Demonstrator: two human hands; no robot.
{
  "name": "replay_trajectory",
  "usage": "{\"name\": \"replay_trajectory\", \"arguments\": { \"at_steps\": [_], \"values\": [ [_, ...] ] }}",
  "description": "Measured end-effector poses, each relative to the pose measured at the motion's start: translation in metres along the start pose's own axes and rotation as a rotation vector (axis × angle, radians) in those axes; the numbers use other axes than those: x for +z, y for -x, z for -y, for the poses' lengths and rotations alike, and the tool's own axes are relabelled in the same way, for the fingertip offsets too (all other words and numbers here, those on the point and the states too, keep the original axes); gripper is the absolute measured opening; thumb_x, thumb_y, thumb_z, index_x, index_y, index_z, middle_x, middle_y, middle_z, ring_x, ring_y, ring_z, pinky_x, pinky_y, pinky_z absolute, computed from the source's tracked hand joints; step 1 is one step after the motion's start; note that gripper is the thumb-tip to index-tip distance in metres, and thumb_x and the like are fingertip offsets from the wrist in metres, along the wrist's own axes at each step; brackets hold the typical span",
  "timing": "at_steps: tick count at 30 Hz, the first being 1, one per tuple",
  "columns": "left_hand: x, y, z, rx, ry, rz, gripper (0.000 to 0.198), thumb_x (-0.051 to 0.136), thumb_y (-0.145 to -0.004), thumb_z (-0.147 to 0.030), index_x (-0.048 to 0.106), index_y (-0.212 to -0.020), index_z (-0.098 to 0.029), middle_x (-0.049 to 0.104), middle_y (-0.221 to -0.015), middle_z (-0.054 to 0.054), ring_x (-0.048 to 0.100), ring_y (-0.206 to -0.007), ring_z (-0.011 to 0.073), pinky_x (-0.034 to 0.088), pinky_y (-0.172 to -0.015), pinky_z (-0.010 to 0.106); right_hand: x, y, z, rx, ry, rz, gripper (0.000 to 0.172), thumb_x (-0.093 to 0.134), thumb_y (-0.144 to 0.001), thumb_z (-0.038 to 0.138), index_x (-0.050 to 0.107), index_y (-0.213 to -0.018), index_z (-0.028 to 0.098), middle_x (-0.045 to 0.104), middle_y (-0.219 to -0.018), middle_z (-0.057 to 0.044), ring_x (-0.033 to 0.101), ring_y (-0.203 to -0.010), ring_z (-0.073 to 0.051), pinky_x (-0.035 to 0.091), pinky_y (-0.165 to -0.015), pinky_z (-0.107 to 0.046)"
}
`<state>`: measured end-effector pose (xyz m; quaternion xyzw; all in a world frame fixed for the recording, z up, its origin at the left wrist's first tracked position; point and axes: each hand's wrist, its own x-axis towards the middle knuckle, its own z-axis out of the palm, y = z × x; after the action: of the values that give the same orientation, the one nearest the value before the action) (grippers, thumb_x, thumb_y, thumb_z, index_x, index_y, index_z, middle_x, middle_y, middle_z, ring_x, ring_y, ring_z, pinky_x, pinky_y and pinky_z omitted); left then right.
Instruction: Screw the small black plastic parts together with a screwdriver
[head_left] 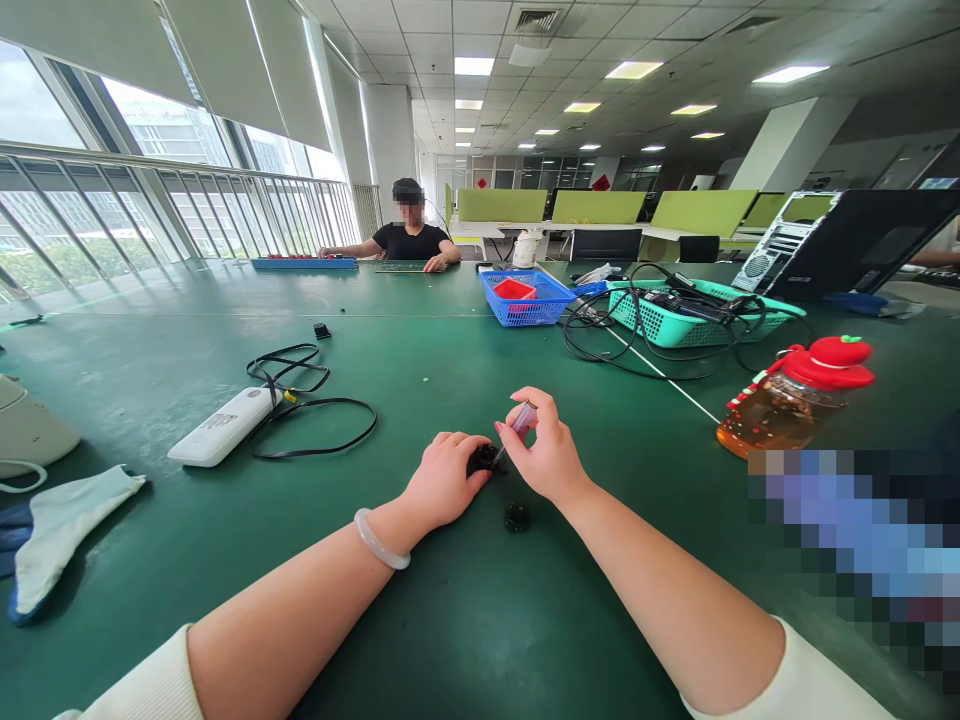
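My left hand (450, 474) is closed around a small black part (483, 458) on the green table; its exact kind is hidden by the fingers. A screwdriver (525, 418) with a pale purple, see-through handle is pinched in my right hand (549, 450). Its shaft slants down to the left, with the tip at the black part. Whether the tip sits in a screw I cannot tell. Just below my hands, a second small black piece (517, 517) lies loose on the table.
On the left lie a white power strip (225, 428) with a black cord and a white-and-blue glove (71, 535). A blue basket (527, 300), a teal basket of cables (667, 330) and a red-lidded bottle (787, 400) stand right. Across the table sits a person (411, 240).
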<state>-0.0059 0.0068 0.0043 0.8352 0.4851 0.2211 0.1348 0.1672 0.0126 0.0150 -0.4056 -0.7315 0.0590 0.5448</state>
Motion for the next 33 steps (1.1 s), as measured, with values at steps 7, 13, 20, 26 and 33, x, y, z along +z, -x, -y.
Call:
{"name": "replay_trajectory", "arguments": {
  "at_steps": [7,13,20,26,33],
  "values": [
    [0.001,-0.001,0.002,0.032,0.006,0.0,0.033,0.061,-0.085,-0.027,0.06,-0.117,-0.022,0.067,-0.112,0.008,0.057,-0.109,0.0267,0.045,-0.1,0.046,0.002,0.004,0.004,-0.176,0.064,-0.036,0.033,0.055,-0.089,0.017,0.04,-0.116,0.025,0.06,-0.073,0.004,0.058,-0.053,-0.012,0.053,-0.057,-0.026],
    [0.007,-0.002,0.008,0.079,0.011,-0.018,0.014,0.055,-0.089,-0.028,0.064,-0.097,-0.022,0.068,-0.102,0.006,0.06,-0.098,0.0237,0.047,-0.094,0.044,0.008,0.009,0.016,-0.488,0.118,-0.017,0.032,0.051,-0.089,0.01,0.04,-0.115,0.026,0.063,-0.075,0.001,0.056,-0.053,-0.014,0.05,-0.055,-0.029],
    [0.009,-0.002,0.008,0.122,0.022,-0.041,0.01,0.053,-0.087,-0.025,0.063,-0.089,-0.022,0.067,-0.094,0.005,0.06,-0.093,0.0224,0.047,-0.092,0.043,0.008,0.007,0.019,-0.423,0.124,0.08,0.03,0.05,-0.09,0.014,0.04,-0.115,0.026,0.065,-0.08,0.0,0.056,-0.055,-0.016,0.049,-0.057,-0.03],
    [0.005,-0.003,0.006,0.095,0.028,-0.017,0.014,0.053,-0.087,-0.027,0.064,-0.094,-0.022,0.066,-0.095,0.006,0.059,-0.093,0.0237,0.048,-0.09,0.045,0.004,0.006,0.022,-0.336,0.089,0.147,0.026,0.048,-0.091,0.016,0.041,-0.115,0.025,0.063,-0.076,0.001,0.056,-0.055,-0.015,0.049,-0.057,-0.029],
    [0.008,-0.003,0.008,0.085,0.013,-0.026,0.013,0.054,-0.088,-0.028,0.064,-0.092,-0.022,0.067,-0.095,0.007,0.06,-0.094,0.0247,0.048,-0.088,0.044,0.004,0.005,0.028,-0.35,0.106,0.147,0.03,0.044,-0.09,0.011,0.042,-0.117,0.025,0.067,-0.085,-0.003,0.061,-0.063,-0.017,0.051,-0.059,-0.03]
  ]
}}
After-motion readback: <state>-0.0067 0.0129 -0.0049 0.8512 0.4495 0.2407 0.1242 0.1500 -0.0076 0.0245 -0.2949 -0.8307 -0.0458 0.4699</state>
